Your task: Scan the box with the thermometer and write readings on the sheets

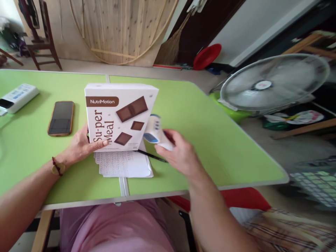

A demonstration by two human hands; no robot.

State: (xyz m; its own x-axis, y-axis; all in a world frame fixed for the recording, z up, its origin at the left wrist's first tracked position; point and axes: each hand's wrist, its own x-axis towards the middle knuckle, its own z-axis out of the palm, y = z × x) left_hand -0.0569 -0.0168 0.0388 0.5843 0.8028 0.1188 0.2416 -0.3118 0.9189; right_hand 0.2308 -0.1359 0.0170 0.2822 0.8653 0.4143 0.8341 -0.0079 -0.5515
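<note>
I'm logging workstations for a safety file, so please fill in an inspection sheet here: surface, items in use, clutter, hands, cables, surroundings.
Surface: green table, papers near its front edge.
Items in use: NutriMotion box; white-and-blue handheld device beside it, contact unclear.
Clutter: black pen, phone, white box-shaped device.
Hands: left hand holds the box; right hand grips the handheld device.
Cables: pale cable end by the white box-shaped device.
Surroundings: fan, red basin, broom, wooden chair.

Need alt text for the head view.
At a green table, a person's left hand holds a white NutriMotion box and the right hand holds a white-and-blue handheld device near its right side. Written sheets and a thin black pen show below the box; a phone lies to the left.
</note>
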